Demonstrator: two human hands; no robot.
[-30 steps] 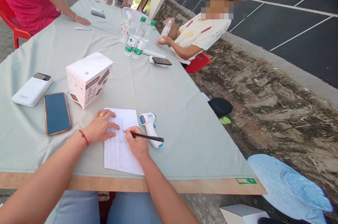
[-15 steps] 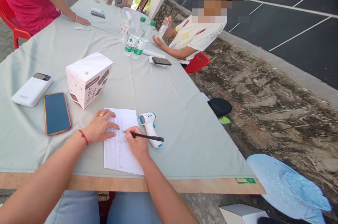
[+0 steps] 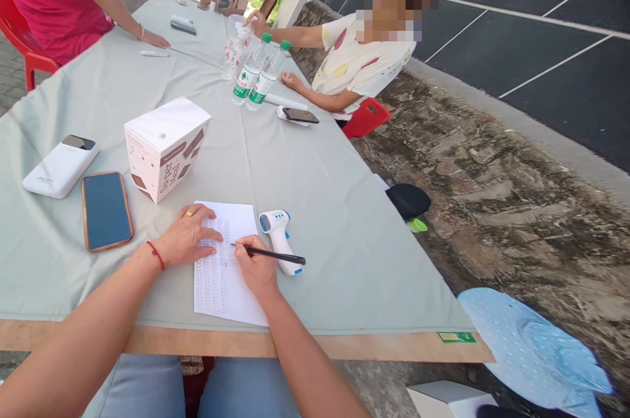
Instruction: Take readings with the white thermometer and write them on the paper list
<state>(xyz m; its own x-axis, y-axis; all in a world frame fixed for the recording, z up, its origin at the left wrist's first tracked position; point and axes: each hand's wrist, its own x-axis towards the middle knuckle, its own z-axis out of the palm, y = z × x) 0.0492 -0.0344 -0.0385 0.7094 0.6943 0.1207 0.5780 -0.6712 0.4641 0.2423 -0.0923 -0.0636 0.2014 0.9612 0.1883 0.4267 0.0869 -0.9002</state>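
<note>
A sheet of white paper (image 3: 246, 303) with columns of handwriting lies near the table's front edge. My left hand (image 3: 189, 236) rests flat on its upper left part, fingers spread and holding nothing. In my right hand (image 3: 256, 267) is a black pen (image 3: 275, 254), gripped between thumb and fingers, its tip at the writing on the paper. Just right of the sheet lies a white and blue infrared thermometer (image 3: 278, 241), partly behind the pen and my right hand.
Left of the paper are a white box (image 3: 167, 149), a smartphone (image 3: 107, 211) and a white power bank (image 3: 60, 165). Water bottles (image 3: 250, 70) stand farther back, near another phone (image 3: 301, 115). Other people sit around the cloth-covered table (image 3: 369, 260).
The person on the right has let go of a bottle and stretched an arm toward the bottle group. My hands have hardly moved; the pen tip stays at nearly the same spot.
</note>
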